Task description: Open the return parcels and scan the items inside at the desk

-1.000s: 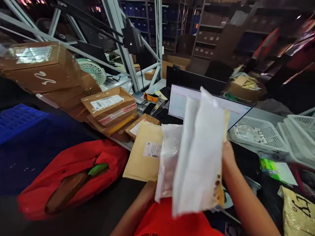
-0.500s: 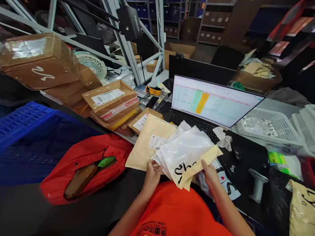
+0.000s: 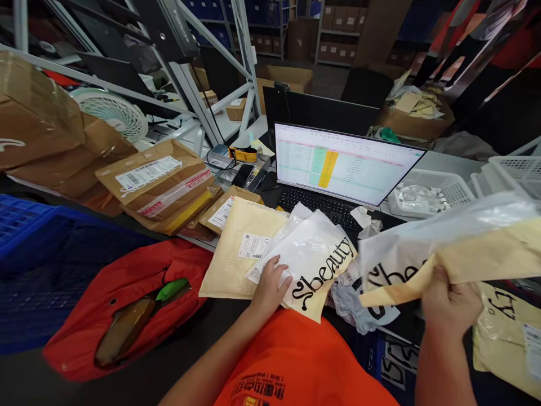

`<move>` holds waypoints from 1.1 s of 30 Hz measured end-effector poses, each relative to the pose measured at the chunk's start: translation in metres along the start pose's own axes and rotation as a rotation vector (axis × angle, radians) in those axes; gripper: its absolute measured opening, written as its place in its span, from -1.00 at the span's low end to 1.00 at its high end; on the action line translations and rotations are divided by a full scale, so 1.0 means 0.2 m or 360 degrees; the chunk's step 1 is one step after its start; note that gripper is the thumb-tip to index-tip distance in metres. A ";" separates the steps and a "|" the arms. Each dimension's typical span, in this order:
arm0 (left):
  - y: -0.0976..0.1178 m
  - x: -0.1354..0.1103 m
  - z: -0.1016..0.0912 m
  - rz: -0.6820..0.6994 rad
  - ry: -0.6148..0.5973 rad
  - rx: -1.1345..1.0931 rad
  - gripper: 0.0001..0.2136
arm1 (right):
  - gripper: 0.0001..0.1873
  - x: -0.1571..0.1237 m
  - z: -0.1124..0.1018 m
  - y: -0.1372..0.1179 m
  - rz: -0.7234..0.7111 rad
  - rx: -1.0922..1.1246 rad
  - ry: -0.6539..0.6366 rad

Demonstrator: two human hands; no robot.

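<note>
My left hand (image 3: 273, 279) lies flat, fingers spread, on a pile of clear and cream "beauty" bags (image 3: 315, 265) on the dark desk. That pile overlaps a tan padded envelope (image 3: 236, 251) with a white label. At the right, my right hand (image 3: 450, 304) is closed round a cream bag and a clear plastic bag (image 3: 448, 248), held up above the desk and stretching toward the right edge of the view. Crumpled bags (image 3: 359, 307) sit between the two hands.
A lit monitor (image 3: 344, 163) and keyboard (image 3: 315, 201) stand behind the pile. Taped cardboard parcels (image 3: 156, 183) stack at left, by a blue crate (image 3: 29, 242) and red bag (image 3: 127, 299). White baskets (image 3: 426, 194) and another cream bag (image 3: 505, 332) are at right.
The bundle held up in both hands came down onto the desk. My right hand then lifted a cream bag and a clear bag off to the right, while my left hand flattened on the pile.
</note>
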State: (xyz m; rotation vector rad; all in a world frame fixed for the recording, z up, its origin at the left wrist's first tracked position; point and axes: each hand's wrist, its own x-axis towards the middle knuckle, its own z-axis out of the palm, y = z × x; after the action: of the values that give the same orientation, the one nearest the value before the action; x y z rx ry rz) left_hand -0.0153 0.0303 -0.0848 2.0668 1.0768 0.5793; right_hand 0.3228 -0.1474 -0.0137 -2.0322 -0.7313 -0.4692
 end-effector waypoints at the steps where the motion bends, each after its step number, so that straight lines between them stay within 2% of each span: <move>1: -0.01 0.01 0.01 -0.0056 -0.0002 -0.0166 -0.71 | -0.70 0.03 -0.01 -0.03 -0.0315 -0.0082 -0.0066; 2: -0.02 0.03 0.02 -0.0128 -0.0009 -0.0358 -0.65 | -0.71 0.05 0.00 -0.07 -0.0586 -0.0099 -0.0199; 4: -0.04 0.08 0.04 -0.0325 -0.0015 -0.0821 -0.48 | -0.58 0.01 0.08 -0.17 -0.1016 0.0039 -0.0596; 7: -0.06 0.15 0.03 -0.0695 0.0029 -0.1489 -0.26 | -0.51 -0.18 0.31 -0.28 -0.1423 0.0296 -0.1113; 9: -0.08 0.18 0.03 -0.0864 0.0130 -0.1623 -0.26 | -0.58 -0.35 0.45 -0.28 -0.1467 0.0373 -0.1297; 12: -0.09 0.19 0.02 -0.0944 0.0195 -0.1326 -0.26 | -0.64 -0.56 0.56 -0.24 -0.1296 0.0440 -0.1354; 15: -0.09 0.18 0.04 -0.0890 0.0176 -0.0901 -0.44 | -0.60 -0.66 0.56 -0.21 -0.1183 0.0462 -0.1317; 17: -0.09 0.18 0.06 -0.0819 0.0253 -0.0686 -0.57 | -0.57 -0.65 0.51 -0.16 -0.1115 0.0399 -0.1313; 19: -0.09 0.16 0.08 -0.0772 0.0352 -0.0568 -0.63 | -0.60 -0.58 0.44 -0.04 -0.0947 0.0240 -0.1256; 21: -0.11 0.14 0.08 -0.0759 0.0455 -0.0558 -0.63 | -0.63 -0.48 0.35 0.20 -0.0605 0.0000 -0.1078; 22: -0.12 0.12 0.07 -0.0765 0.0524 -0.0582 -0.62 | -0.61 -0.42 0.28 0.35 -0.0379 -0.0113 -0.0947; 24: -0.15 0.09 0.05 -0.0792 0.0687 -0.0627 -0.59 | -0.46 -0.31 0.14 0.66 0.0213 -0.0415 -0.0690; 26: -0.18 0.06 0.01 -0.0824 0.0845 -0.0604 -0.55 | -0.37 -0.23 0.01 0.94 0.0818 -0.0598 -0.0573; 27: -0.19 0.05 0.00 -0.0841 0.0909 -0.0564 -0.55 | -0.35 -0.20 -0.04 1.04 0.1048 -0.0612 -0.0556; 28: -0.21 0.04 -0.02 -0.0855 0.0965 -0.0512 -0.55 | -0.37 -0.18 -0.07 1.13 0.1224 -0.0597 -0.0567; 30: -0.23 0.02 -0.03 -0.0871 0.1049 -0.0394 -0.55 | -0.50 -0.15 -0.08 1.24 0.1431 -0.0472 -0.0644; 33: -0.25 0.01 -0.04 -0.0880 0.1114 -0.0231 -0.57 | -0.74 -0.14 0.01 1.29 0.1635 -0.0137 -0.0823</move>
State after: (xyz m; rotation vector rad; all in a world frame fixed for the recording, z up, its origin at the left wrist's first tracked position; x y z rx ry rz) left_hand -0.0450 0.0534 -0.1176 1.3501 1.8497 1.0786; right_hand 0.4706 -0.2629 -0.1920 -2.3089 0.1266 0.6382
